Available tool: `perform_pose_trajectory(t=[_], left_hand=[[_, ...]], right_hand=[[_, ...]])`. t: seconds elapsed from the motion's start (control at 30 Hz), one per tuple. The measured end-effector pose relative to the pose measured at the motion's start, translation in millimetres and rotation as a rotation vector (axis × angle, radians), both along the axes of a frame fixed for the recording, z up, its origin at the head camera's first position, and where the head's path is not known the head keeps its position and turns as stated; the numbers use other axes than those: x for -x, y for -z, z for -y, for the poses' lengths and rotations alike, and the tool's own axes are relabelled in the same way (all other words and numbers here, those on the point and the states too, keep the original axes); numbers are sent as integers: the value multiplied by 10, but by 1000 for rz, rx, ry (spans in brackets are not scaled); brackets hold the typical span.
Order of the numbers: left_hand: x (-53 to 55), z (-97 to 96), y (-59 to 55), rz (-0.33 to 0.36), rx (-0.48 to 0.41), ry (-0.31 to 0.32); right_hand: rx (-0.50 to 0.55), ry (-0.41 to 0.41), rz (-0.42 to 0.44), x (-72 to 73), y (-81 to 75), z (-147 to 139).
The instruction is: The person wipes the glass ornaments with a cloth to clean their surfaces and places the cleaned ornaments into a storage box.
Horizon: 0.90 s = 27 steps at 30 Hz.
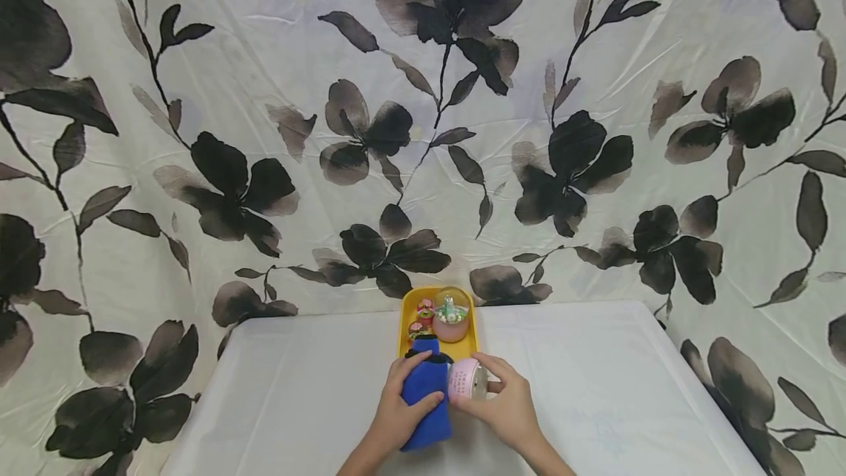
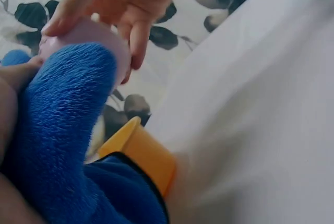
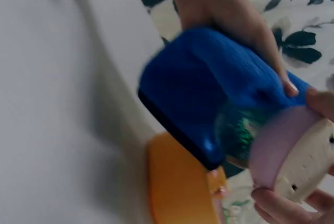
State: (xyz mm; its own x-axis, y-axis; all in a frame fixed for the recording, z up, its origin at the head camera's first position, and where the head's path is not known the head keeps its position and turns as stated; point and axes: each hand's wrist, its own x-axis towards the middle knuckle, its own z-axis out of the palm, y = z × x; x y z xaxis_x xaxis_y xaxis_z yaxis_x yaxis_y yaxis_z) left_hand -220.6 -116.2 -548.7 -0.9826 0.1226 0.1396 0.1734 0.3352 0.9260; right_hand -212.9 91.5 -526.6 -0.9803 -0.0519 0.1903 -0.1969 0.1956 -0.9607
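Observation:
A blue plush cloth with black edging is gripped by my left hand, thumb on top in the head view. My right hand holds a snow globe by its pink base, tipped sideways with its underside turned to the right. In the right wrist view the globe's clear dome, with green glitter inside, points at the cloth and overlaps it. Fingers hold both sides of the base there. The left wrist view shows the cloth's fuzzy pile up close, partly hiding the pink base.
Just beyond my hands a yellow tray stands on the white table. Inside it are another snow globe with a pink base and small colourful figures. Behind the table hangs a floral sheet.

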Motion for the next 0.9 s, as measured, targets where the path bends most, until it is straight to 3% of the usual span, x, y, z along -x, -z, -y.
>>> perform_pose_trajectory(t=[0.17,0.33,0.5,0.63,0.77,0.9], left_hand=[[1,66,-14,57,56,118],[-6,116,-37,121,70,228],[-19,175,-46,210,-25,342],[-38,198,-33,267,-185,391],[-46,208,-28,300,-394,416],[-57,215,-33,335,-531,397]], right_hand=[[-161,-180,-38,131,-103,-166],[-134,-411,32,246,-120,-294],[29,-621,200,351,-25,-380],[237,-737,297,368,137,-400],[443,-758,311,310,299,-363],[558,-698,286,230,389,-299]])
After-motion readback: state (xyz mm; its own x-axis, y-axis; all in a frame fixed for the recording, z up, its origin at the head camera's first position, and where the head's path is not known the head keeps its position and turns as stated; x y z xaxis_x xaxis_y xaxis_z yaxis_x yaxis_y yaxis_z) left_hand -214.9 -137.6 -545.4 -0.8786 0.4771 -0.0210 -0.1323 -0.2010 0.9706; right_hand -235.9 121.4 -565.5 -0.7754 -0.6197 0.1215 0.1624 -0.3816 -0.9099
